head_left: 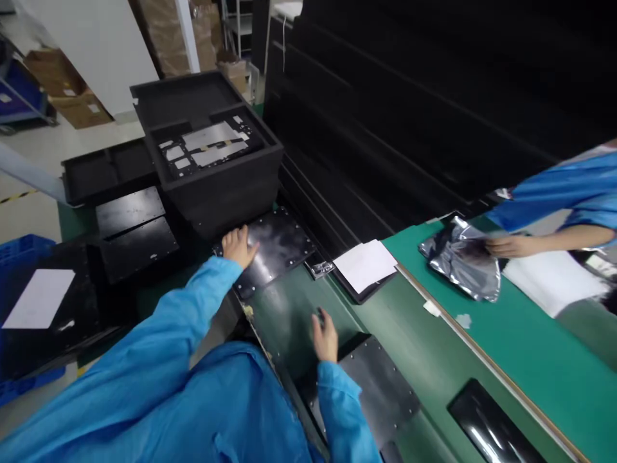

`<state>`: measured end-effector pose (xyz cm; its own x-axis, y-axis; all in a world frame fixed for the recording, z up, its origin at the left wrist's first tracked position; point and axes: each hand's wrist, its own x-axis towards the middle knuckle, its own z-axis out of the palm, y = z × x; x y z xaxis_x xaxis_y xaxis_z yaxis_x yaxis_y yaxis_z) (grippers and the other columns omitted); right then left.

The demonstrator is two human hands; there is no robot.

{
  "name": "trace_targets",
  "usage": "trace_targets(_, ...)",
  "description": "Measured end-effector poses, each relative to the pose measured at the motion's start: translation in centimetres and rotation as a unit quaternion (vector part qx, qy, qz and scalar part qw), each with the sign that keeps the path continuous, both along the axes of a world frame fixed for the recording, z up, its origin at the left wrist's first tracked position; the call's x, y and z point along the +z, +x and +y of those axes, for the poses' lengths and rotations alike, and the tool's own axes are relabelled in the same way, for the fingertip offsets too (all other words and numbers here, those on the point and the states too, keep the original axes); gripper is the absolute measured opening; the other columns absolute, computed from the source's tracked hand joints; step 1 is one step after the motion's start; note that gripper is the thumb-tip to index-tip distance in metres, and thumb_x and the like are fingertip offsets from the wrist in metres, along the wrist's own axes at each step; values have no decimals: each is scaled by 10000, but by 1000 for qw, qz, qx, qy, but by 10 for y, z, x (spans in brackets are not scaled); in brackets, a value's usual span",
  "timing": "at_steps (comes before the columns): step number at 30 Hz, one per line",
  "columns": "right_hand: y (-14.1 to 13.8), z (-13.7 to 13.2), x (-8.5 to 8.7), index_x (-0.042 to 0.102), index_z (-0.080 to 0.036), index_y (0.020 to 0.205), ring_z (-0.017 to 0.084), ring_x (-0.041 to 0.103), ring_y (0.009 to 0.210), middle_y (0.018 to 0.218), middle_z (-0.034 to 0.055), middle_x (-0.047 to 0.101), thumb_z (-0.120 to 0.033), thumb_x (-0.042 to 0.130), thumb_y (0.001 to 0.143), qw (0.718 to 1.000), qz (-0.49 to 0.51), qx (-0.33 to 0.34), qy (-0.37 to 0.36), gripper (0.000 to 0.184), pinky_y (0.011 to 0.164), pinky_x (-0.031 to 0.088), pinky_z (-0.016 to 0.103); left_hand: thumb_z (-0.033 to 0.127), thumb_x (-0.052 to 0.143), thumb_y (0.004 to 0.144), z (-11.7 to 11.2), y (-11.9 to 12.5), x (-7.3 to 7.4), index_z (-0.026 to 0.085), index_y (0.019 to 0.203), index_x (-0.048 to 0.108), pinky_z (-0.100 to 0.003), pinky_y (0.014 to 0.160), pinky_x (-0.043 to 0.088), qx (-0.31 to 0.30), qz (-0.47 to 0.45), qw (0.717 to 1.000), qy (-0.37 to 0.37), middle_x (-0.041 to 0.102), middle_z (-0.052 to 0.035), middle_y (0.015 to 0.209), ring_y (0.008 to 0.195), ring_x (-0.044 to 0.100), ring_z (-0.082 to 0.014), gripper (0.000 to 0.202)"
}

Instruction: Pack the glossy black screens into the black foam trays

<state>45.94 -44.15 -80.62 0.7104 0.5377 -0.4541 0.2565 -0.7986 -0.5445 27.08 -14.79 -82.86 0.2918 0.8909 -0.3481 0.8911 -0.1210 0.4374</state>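
Note:
My left hand (240,246) rests with fingers spread on the left edge of a flat black panel (277,247) with screws along its border. The panel lies at the foot of a black foam box (226,186). My right hand (325,335) hovers over the green work surface, thumb and fingers apart; a dark spot shows between them, too small to make out. Beneath my right forearm lies a second screw-edged black panel (380,386). A small clear packet (322,269) lies beside the first panel, next to white paper (365,265) on a dark tray.
Thin metal-and-black plates (212,145) fill the foam box. More dark panels (139,241) and a white sheet (39,299) lie at left. A glossy black piece (494,421) sits lower right. Across the bench, a co-worker's hand (513,245) touches a silvery bag (465,260).

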Motion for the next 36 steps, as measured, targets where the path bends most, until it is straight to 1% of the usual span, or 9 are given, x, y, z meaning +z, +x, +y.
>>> trace_targets(5,-48,92,-11,599,-191,1121,279,595,1048,1181,112,632,-692,536,679,956,270,-111,29,671,806,510,376,442,597,799,-32,-29,-7,148,1335,457,-423,963,425,-4,-86,986,-146,577,-149,1204,1114,545,-304,627)
trace_targets(9,-38,98,11,643,-159,931,276,616,960,1002,103,696,-675,583,663,958,247,-135,58,584,837,482,367,436,605,794,-46,-16,-2,171,1306,480,-392,972,432,40,-164,960,-225,576,-125,1163,1101,559,-269,591)
trace_targets(12,-23,47,45,651,-158,899,282,609,956,973,96,702,-676,604,650,968,180,-169,49,576,872,459,376,429,606,793,-83,2,10,183,1265,511,-376,953,449,1,-242,931,-274,575,-108,1145,1058,567,-243,540)
trace_targets(16,-15,-61,89,661,-154,921,290,613,954,963,97,704,-716,555,660,971,83,-225,5,628,871,463,377,399,581,823,-161,44,29,208,1330,441,-291,788,513,-81,-272,867,-410,597,-62,1054,874,595,-171,560)
trace_targets(21,-17,-166,107,649,-146,864,288,635,851,848,108,702,-703,492,703,952,0,-304,-17,601,760,505,375,361,518,880,-245,119,41,182,1443,242,-240,702,508,-120,-213,822,-514,632,-24,900,747,606,-130,652)
trace_targets(25,-5,-218,121,600,-124,1103,287,594,1019,1106,145,652,-623,489,760,946,-75,-314,15,616,863,474,379,360,475,896,-277,147,50,172,1403,326,-286,813,506,-147,-176,866,-444,659,-52,904,851,629,-164,561)
trace_targets(29,27,-272,128,434,-113,1332,322,413,1257,1366,180,470,-599,487,776,955,-198,-217,-41,741,1011,350,455,371,533,839,-300,148,77,151,1348,423,-395,975,440,-269,-152,922,-232,583,-134,1186,1089,562,-242,566)
trace_targets(32,45,-306,110,490,-99,1277,368,337,1297,1372,204,454,-575,471,782,960,-219,-125,-118,687,1026,283,528,445,551,825,-332,146,101,175,1349,444,-456,1074,331,-430,-144,882,-133,457,-144,1374,1279,407,-287,599)
trace_targets(36,58,-320,83,580,-112,1131,308,530,1079,1156,196,605,-433,347,875,964,-219,-82,-124,472,912,380,475,618,581,759,-380,147,116,184,1431,343,-660,1067,154,-542,-43,832,-107,253,-179,1511,1390,159,-409,835)
